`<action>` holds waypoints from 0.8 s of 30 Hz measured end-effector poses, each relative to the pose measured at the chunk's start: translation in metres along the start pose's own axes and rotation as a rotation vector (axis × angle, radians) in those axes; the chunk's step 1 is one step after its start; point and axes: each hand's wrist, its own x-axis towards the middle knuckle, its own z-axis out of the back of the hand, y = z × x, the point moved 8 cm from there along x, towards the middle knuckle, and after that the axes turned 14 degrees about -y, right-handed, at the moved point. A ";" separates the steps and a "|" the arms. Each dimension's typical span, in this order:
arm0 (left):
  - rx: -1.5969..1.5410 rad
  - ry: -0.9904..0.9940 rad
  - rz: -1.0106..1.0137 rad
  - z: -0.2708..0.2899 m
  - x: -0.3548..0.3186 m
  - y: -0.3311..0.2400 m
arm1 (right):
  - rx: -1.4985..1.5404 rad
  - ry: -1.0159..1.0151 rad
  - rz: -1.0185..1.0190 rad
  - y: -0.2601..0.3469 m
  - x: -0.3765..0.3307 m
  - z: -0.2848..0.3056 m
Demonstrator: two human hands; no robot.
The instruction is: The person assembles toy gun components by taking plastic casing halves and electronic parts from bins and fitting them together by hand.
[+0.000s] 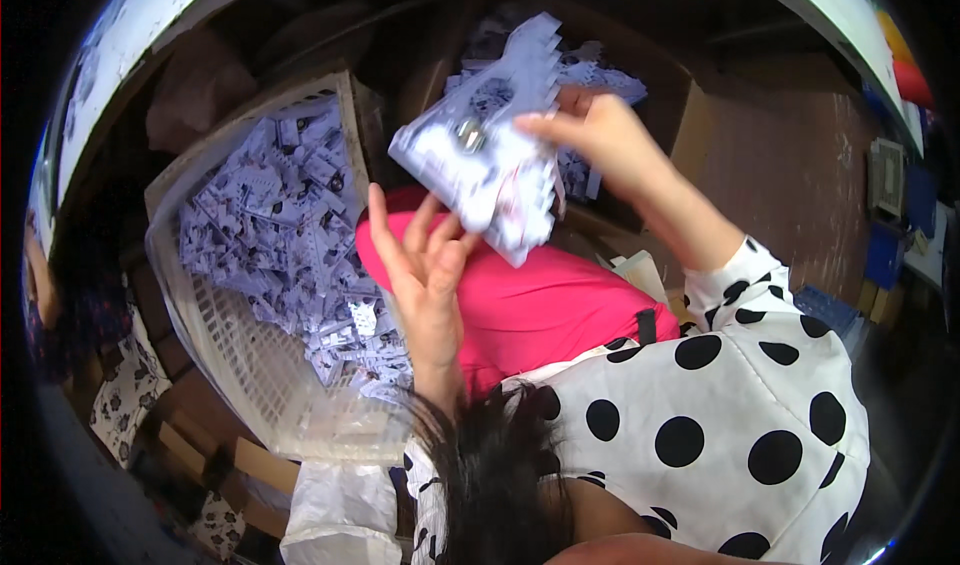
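Note:
My right hand (610,145) pinches the right edge of a stack of flat white plastic pieces with stepped, toothed edges (510,125). A round silvery metal part (471,135) shows on its top face. Below the stack, my left hand (425,275) has its fingers spread, palm up. Its fingertips are close under the lower edge; whether they touch it I cannot tell. Both hands are above my pink-covered lap (560,305). What the pieces are exactly does not show.
On the left stands a white lattice plastic basket (240,350) heaped with small white pieces (270,215). Beyond my right hand, a cardboard box (690,130) holds more such pieces. A white bag (340,515) lies below the basket. Blue boxes (885,255) are at the far right.

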 end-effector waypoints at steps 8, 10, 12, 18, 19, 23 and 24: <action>0.056 -0.470 0.040 0.089 -0.054 0.029 | 0.269 0.145 -0.126 -0.070 -0.016 -0.047; 0.058 -0.447 0.161 0.102 -0.059 0.046 | 0.182 -0.436 -0.155 -0.156 0.051 0.017; 0.113 -0.489 0.142 0.090 -0.063 0.044 | 0.127 -0.608 -0.363 -0.281 0.119 0.065; 0.000 -0.537 0.069 0.099 -0.067 0.050 | -0.035 -0.605 -0.507 -0.371 0.191 0.079; -0.001 -0.534 0.064 0.099 -0.066 0.050 | -0.263 -0.513 -0.399 -0.363 0.199 0.079; 0.007 -0.556 0.003 0.101 -0.067 0.046 | -0.967 -0.103 0.155 -0.305 0.182 0.033; 0.007 -0.528 0.009 0.097 -0.066 0.045 | -0.247 -0.355 -0.314 -0.336 0.189 0.056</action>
